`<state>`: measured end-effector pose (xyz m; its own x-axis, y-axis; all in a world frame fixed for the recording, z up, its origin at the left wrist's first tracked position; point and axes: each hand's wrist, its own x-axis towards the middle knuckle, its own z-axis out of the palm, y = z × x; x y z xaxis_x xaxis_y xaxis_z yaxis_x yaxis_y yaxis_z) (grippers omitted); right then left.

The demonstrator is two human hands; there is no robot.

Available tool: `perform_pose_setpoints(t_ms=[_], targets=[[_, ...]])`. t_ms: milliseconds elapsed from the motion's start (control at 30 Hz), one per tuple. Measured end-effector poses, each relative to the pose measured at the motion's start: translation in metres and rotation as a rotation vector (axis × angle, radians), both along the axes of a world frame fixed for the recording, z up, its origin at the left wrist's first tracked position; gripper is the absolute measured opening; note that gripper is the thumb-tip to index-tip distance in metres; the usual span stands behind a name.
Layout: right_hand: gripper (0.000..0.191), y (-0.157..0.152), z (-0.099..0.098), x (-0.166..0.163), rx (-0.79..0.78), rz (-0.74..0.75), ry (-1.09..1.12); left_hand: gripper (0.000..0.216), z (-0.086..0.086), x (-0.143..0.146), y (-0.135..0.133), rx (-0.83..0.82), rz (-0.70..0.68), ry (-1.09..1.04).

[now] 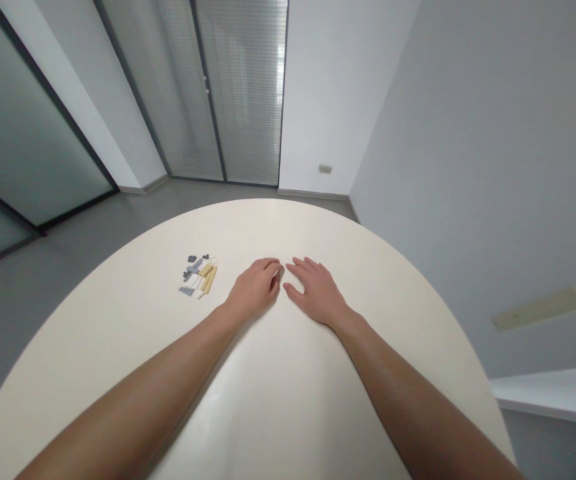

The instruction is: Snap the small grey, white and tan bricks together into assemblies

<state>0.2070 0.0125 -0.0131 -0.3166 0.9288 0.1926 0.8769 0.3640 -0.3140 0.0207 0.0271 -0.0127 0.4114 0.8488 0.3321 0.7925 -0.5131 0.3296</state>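
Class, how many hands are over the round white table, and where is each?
2: the left hand, nearer the group of small pieces, and the right hand, farther from them. Both show plainly.

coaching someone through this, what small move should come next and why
Perhaps ease the right hand toward the left hand: the right is open just beside it, while the left's fingers curl inward, possibly around something too small to tell.
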Motion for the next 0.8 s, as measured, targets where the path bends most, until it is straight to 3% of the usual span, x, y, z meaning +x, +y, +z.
perform_pose_setpoints(t_ms=[800], targets=[[0.053,0.0004,-0.0003,-0.0001,0.001,0.007,0.011,0.027,-0.0016,-0.0007,0.0012,0.010,-0.019,-0.028]])
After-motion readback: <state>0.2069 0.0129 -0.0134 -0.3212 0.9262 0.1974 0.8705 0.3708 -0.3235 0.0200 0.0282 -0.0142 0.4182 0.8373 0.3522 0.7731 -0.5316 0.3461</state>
